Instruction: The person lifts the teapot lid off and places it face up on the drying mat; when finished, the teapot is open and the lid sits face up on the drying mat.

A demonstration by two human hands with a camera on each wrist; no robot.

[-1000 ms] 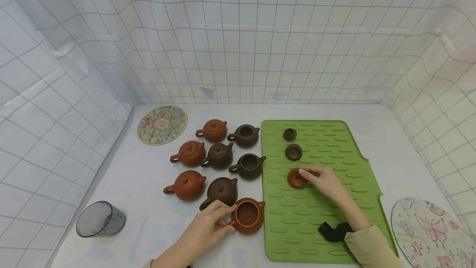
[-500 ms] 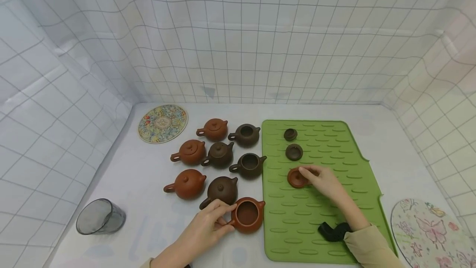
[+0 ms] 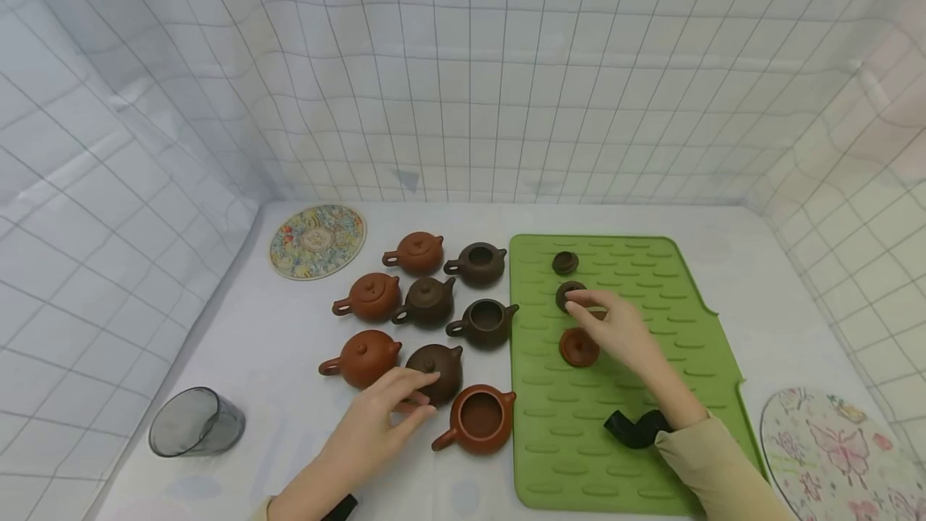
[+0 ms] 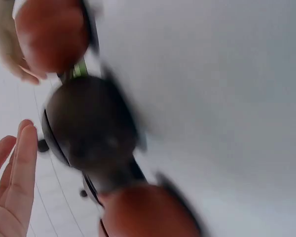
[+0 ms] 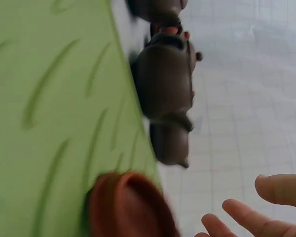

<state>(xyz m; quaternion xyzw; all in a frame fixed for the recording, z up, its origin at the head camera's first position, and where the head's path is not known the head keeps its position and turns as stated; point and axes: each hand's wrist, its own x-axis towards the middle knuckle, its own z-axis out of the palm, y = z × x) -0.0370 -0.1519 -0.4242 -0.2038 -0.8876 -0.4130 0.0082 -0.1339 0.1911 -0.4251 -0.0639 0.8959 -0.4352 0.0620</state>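
In the head view my left hand [image 3: 376,428] is beside a dark brown lidded teapot [image 3: 437,368], its fingers loosely spread. In the left wrist view the fingers [image 4: 24,168] are straight and hold nothing. A lidless reddish-brown teapot [image 3: 481,422] stands just right of that hand, its handle free. Over the green mat [image 3: 557,469], my right hand [image 3: 618,336] reaches to a small dark brown lid [image 3: 562,298], partly covered by the fingertips. The right wrist view shows its thumb and fingers apart. Below it lies a reddish lid [image 3: 579,348]; a smaller dark lid [image 3: 565,263] lies farther back.
Two lidless dark teapots [image 3: 486,323] stand along the mat's left edge. Several lidded teapots [image 3: 369,297] stand to their left. A grey glass [image 3: 198,422] is at left. Round patterned mats lie at back left [image 3: 318,241] and front right [image 3: 825,449].
My left hand has let go of the reddish lidless teapot's handle and moved left. My right hand has left the reddish lid on the mat and moved back to the dark lid.
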